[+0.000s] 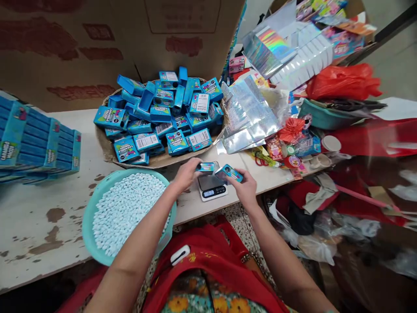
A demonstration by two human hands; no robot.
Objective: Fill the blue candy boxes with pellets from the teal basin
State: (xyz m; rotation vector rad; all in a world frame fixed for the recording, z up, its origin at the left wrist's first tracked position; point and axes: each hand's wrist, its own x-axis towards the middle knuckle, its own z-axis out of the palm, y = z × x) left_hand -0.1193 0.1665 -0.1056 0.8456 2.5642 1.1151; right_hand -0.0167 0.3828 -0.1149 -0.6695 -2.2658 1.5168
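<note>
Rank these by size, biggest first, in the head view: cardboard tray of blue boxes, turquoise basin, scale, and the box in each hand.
1. Cardboard tray
2. Turquoise basin
3. Scale
4. Left box and right box: both partly covered, so I can't say which looks larger.

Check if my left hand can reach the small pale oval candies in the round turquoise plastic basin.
Probably yes: the candies lie uncovered in the nearby basin, though your left hand holds a small blue cardboard box.
</note>
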